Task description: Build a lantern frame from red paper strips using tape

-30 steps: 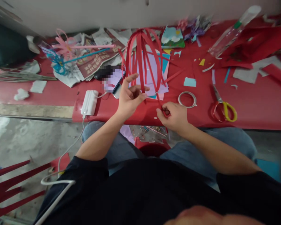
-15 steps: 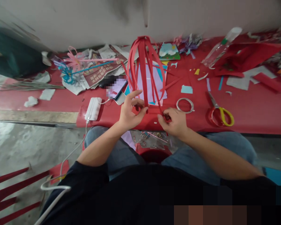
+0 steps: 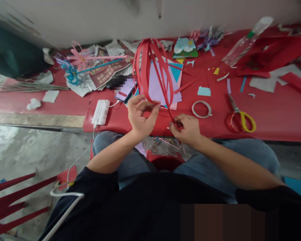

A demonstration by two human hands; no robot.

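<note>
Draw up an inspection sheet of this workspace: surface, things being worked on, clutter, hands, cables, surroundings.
Surface: red table, strewn with paper scraps.
Work: red strips, gathered at top, bowed out in loops.
Clutter: scissors, white ring and bottle at right; newspaper and phone at left.
Hands: left hand pinches a strip; right hand closed on strips.
Cables: white cable drops from power bank past the table edge; short lead toward phone.
Surroundings: grey wall behind; red chair at left; littered floor.

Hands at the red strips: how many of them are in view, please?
2: the left hand, with a red strip between its thumb and fingers, and the right hand beside it, also pinching a strip.
</note>
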